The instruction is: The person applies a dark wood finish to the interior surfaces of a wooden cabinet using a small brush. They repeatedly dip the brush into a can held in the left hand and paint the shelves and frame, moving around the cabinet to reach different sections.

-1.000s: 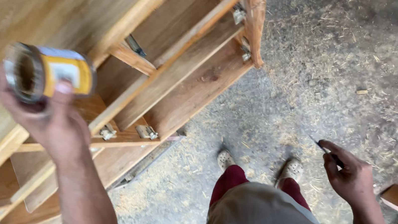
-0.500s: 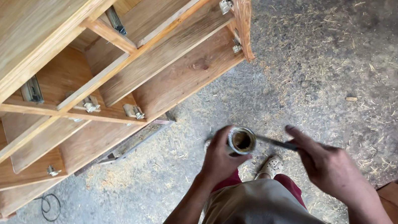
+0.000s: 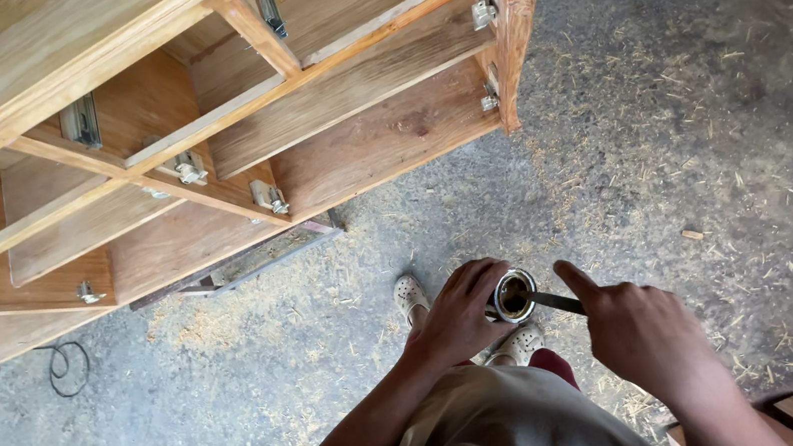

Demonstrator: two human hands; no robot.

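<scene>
Left hand (image 3: 456, 314) clasps a small open tin (image 3: 511, 297) held in front of the waist, above the concrete floor (image 3: 666, 119); right hand (image 3: 636, 325) pinches a thin dark blade (image 3: 557, 301) dipped into the tin's mouth; wooden cabinet frame (image 3: 231, 102) stands beyond

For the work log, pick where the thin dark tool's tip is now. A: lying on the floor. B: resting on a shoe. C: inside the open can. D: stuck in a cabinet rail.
C: the right hand holds the tool with its tip dipped into the mouth of the can, which the left hand grips over the floor.
</scene>
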